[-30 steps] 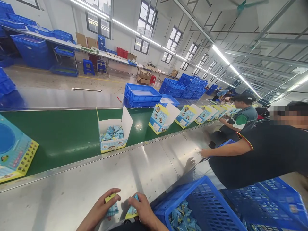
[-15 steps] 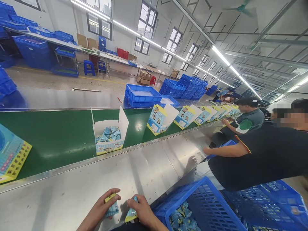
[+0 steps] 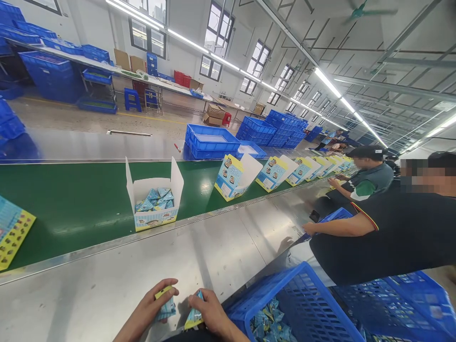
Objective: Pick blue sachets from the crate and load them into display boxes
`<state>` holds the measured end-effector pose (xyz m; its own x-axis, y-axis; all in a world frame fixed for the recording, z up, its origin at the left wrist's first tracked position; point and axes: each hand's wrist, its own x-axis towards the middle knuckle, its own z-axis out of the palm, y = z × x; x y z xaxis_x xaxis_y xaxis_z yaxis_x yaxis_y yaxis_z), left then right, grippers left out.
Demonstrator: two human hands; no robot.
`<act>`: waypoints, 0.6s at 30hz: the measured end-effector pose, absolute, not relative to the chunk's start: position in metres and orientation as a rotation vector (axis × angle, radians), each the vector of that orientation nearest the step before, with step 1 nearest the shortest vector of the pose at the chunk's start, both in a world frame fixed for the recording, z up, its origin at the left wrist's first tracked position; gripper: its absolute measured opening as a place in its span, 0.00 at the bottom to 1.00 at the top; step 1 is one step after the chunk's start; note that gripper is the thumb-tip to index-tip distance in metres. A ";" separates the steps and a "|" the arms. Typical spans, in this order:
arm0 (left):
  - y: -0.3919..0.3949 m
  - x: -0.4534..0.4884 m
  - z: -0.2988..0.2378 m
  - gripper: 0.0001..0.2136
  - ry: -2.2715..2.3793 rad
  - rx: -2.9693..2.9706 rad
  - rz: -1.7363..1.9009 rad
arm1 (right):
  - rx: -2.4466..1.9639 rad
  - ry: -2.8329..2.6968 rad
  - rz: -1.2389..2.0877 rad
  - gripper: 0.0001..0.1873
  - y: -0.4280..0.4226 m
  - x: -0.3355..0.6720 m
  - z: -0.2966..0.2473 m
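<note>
At the bottom edge, my left hand (image 3: 151, 308) grips a small blue and yellow packet (image 3: 166, 307) on the steel ledge (image 3: 117, 280). My right hand (image 3: 210, 311) holds a second such packet (image 3: 194, 316) beside it. On the green conveyor belt (image 3: 81, 199) stands an open white box (image 3: 155, 199) with several blue packets inside, just beyond the ledge in front of me. A blue basket (image 3: 302, 304) holding more packets sits right of my right hand.
More open printed boxes (image 3: 235, 176) stand in a row along the belt to the right. A printed box (image 3: 12, 228) leaves at the left edge. A co-worker in black (image 3: 392, 232) leans on the ledge at right, another (image 3: 363, 178) behind. Blue crates (image 3: 210, 140) sit beyond the belt.
The boxes on the belt have drifted left; the open white box moved a little left and the printed box at far left is sliding out of view. My hands stayed put.
</note>
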<state>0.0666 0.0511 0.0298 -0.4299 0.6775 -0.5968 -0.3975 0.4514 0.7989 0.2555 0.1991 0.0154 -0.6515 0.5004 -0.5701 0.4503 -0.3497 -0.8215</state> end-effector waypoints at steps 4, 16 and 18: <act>0.053 0.067 0.030 0.48 1.607 0.249 1.218 | -1.325 -1.754 2.171 0.24 0.201 0.258 0.010; 0.058 0.061 0.006 0.52 1.616 0.216 1.230 | -1.322 -1.726 2.189 0.14 0.207 0.255 0.012; 0.059 0.059 -0.001 0.52 1.625 0.210 1.238 | -1.323 -1.684 2.209 0.15 0.207 0.252 0.012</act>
